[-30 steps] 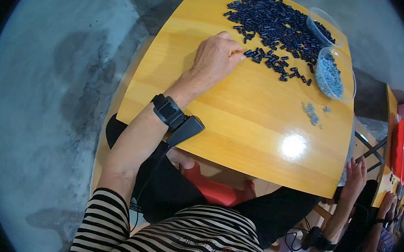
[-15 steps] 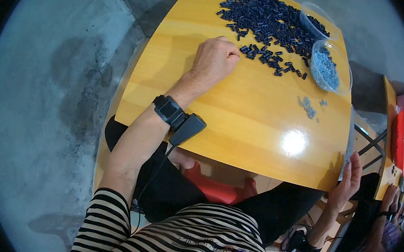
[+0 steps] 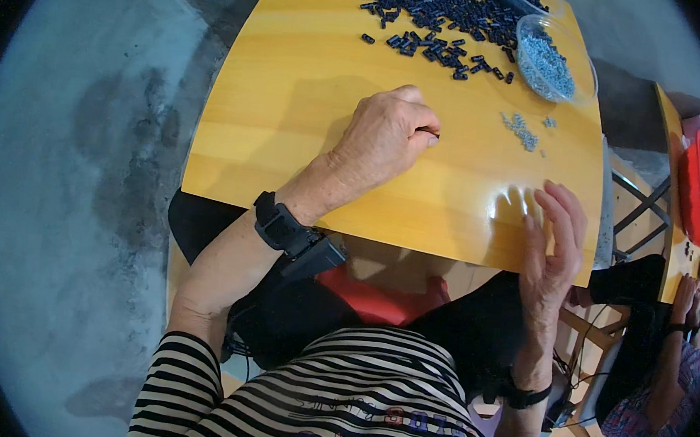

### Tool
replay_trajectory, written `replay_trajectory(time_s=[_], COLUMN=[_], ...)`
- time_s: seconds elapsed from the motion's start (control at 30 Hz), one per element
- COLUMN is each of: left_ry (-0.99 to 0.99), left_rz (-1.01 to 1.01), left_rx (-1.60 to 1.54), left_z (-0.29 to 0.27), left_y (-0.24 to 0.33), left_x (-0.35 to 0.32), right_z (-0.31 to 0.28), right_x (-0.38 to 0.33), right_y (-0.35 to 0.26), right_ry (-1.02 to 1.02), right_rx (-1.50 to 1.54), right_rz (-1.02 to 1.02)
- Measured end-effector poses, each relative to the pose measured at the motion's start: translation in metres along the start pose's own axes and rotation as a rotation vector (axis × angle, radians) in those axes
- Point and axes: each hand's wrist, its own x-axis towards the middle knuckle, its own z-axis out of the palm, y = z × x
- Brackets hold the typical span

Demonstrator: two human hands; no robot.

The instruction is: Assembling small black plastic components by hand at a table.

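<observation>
**Hands at the yellow table**

The left hand (image 3: pixel 386 134) rests on the yellow wooden table (image 3: pixel 292 114), fingers curled in tight — pinching one small dark piece (image 3: pixel 432 132) at the tips. The right hand (image 3: pixel 554 245) is open at the table's near edge, fingers spread, holding nothing. Far across lies the pile of small dark blue pieces (image 3: pixel 435 9) — beside it a clear plastic bowl of pale bits (image 3: pixel 551 61). A few loose pale bits (image 3: pixel 524 132) lie near.

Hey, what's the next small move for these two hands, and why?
Probably bring the right hand up to the small grey pieces and pick one: the left hand already pinches a small dark piece over the yellow wooden table, while the right is open.
</observation>
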Motion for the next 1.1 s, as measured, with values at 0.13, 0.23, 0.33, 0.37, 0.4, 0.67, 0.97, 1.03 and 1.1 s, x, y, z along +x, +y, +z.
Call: replay_trajectory(time_s=[0.13,0.23,0.33,0.37,0.4,0.67,0.97,1.03,1.1], left_ry=[-0.035,-0.067,-0.057,-0.055,-0.054,-0.067,0.007,-0.033,-0.105], left_rz=[-0.055,-0.127,-0.139,-0.139,-0.145,-0.151,-0.044,-0.176,-0.348], left_rx=[-0.013,-0.05,-0.157,-0.163,-0.189,-0.13,-0.064,-0.267,-0.541], left_z=[-0.001,-0.003,-0.007,-0.008,-0.009,-0.01,-0.008,-0.01,-0.011], left_y=[0.001,0.003,0.001,0.0,0.0,-0.002,-0.002,0.002,0.008], left_x=[-0.003,-0.003,-0.008,-0.01,-0.011,-0.011,-0.013,-0.016,-0.018], right_z=[0.021,0.036,0.053,0.06,0.067,0.092,0.079,0.078,0.076], right_x=[0.018,0.03,0.041,0.045,0.047,0.063,0.061,0.059,0.057], right_y=[-0.016,-0.03,-0.04,-0.042,-0.043,-0.043,-0.019,-0.019,-0.02], right_ry=[-0.064,-0.089,-0.113,-0.126,-0.139,-0.156,-0.048,-0.039,-0.02], right_rx=[0.046,0.091,0.127,0.14,0.151,0.068,-0.02,-0.019,0.024], right_rz=[-0.087,-0.099,-0.1,-0.093,-0.085,-0.099,-0.063,-0.054,-0.005])
